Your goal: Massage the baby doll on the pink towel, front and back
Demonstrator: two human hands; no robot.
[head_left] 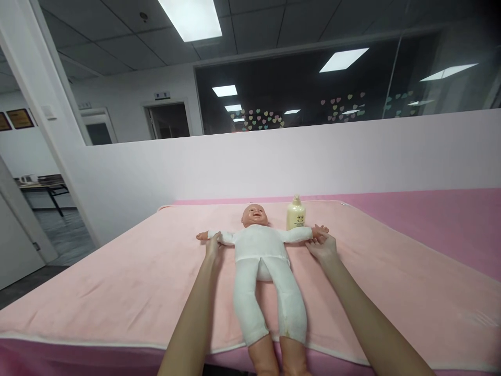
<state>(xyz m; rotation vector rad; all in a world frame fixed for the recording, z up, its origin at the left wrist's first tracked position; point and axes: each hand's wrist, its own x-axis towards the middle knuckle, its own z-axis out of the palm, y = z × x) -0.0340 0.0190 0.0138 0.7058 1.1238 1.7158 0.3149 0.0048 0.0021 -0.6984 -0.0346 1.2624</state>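
Observation:
A baby doll (261, 241) with a white cloth body lies on its back on a pink towel (156, 282), head away from me and arms stretched out to both sides. My left hand (213, 246) is closed around the doll's sleeve on the left, near the wrist. On the other side, my right hand (324, 246) grips the doll's hand and wrist, fingers under it and thumb on top. The doll's feet run out of view over the near edge.
A pale yellow pump bottle (296, 214) stands behind the doll's arm on the right. Pink sheeting (450, 224) shows beyond the towel. A low white wall (274, 162) with glass above closes off the far side. At left are a doorway and a table (47, 188).

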